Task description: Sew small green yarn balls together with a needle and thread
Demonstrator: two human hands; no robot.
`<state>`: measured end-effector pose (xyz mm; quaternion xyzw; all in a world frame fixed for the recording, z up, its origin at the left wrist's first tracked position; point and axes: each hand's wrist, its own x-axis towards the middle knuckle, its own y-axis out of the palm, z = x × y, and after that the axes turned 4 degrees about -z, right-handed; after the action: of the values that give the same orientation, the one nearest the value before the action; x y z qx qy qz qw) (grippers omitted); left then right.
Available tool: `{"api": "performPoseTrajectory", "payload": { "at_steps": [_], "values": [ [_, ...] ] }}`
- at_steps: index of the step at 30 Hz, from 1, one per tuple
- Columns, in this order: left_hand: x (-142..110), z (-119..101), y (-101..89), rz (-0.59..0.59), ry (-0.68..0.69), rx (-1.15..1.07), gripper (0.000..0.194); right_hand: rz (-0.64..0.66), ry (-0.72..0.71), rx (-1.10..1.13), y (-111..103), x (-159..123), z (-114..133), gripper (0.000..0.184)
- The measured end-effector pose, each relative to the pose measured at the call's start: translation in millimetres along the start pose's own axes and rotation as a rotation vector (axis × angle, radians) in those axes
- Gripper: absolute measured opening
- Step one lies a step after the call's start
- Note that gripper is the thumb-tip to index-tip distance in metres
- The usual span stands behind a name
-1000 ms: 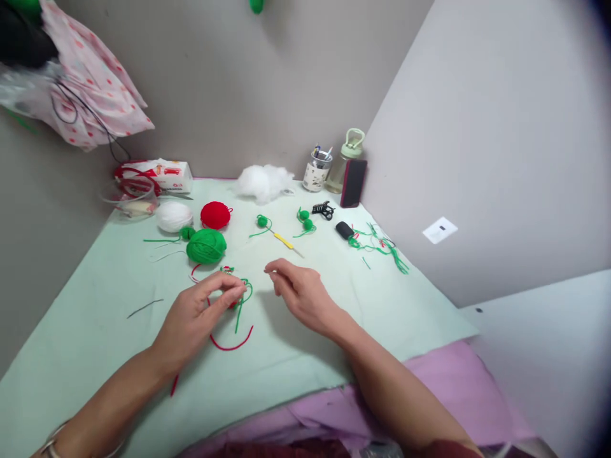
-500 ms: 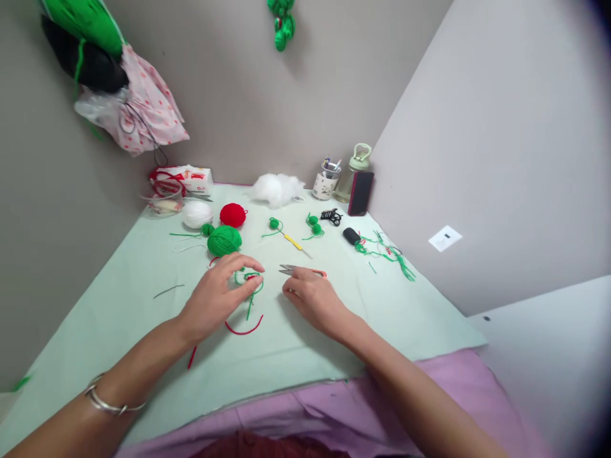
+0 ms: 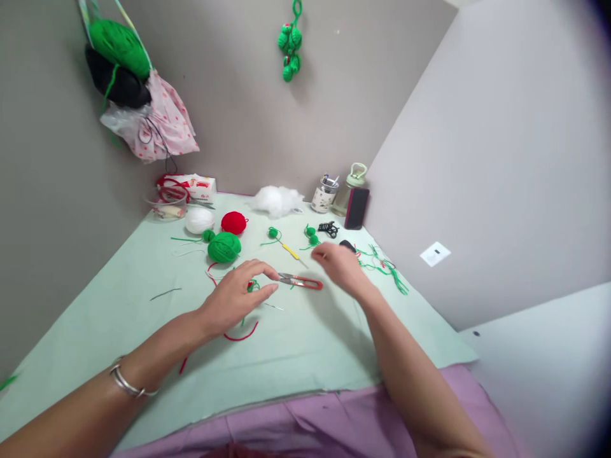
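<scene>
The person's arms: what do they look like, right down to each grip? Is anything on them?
Both forearms are bare, with no sleeves showing on them. The left one wears a thin, shiny, silver-coloured bangle; the right one shows no jewellery. The left grip and right grip are hands without gloves.

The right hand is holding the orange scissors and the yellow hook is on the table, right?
No: the orange scissors lie on the table, not in the right hand, as the head view shows. The yellow hook is there too.
</scene>
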<state>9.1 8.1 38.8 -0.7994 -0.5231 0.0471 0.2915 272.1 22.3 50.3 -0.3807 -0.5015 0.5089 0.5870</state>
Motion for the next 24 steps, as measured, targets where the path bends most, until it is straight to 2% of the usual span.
{"api": "performPoseTrajectory", "payload": {
  "at_steps": [2, 4, 7, 11, 13, 14, 17, 18, 20, 22, 24],
  "values": [
    [5, -2, -3.1, -0.014, -0.011, -0.018, 0.022, -0.092, 0.197, -0.140, -9, 17, -34, 0.023],
    [9, -3, -5.6, -0.028, -0.024, -0.044, 0.023, -0.103, 0.337, -0.193, -10, 30, -63, 0.030],
    [14, -2, -6.2, -0.037, -0.067, -0.083, 0.024, -0.090, 0.412, -0.181, -2, 41, -89, 0.035],
    [17, 3, -1.7, -0.045, -0.071, -0.105, 0.023, -0.114, 0.434, -0.136, 6, 41, -98, 0.037],
    [16, 5, 1.2, -0.058, -0.070, -0.130, 0.022, -0.183, 0.425, -0.053, 3, 38, -95, 0.043],
    [16, 6, 2.6, -0.072, -0.076, -0.150, 0.021, -0.230, 0.406, 0.071, -2, 36, -90, 0.047],
    [14, 7, 5.8, -0.142, -0.089, -0.218, 0.017, -0.278, 0.276, 0.720, -17, 28, -66, 0.052],
    [13, 6, 6.5, -0.169, -0.086, -0.242, 0.016, -0.233, 0.226, 0.915, -21, 24, -54, 0.050],
    [13, 4, 7.9, -0.222, -0.071, -0.298, 0.017, -0.136, 0.150, 1.129, -24, 14, -27, 0.041],
    [12, 0, 9.2, -0.270, -0.051, -0.363, 0.021, -0.040, 0.071, 1.186, -22, 5, -1, 0.035],
    [11, -3, 10.7, -0.303, -0.035, -0.419, 0.027, 0.031, -0.001, 1.147, -16, -4, 20, 0.035]
  ]
}}
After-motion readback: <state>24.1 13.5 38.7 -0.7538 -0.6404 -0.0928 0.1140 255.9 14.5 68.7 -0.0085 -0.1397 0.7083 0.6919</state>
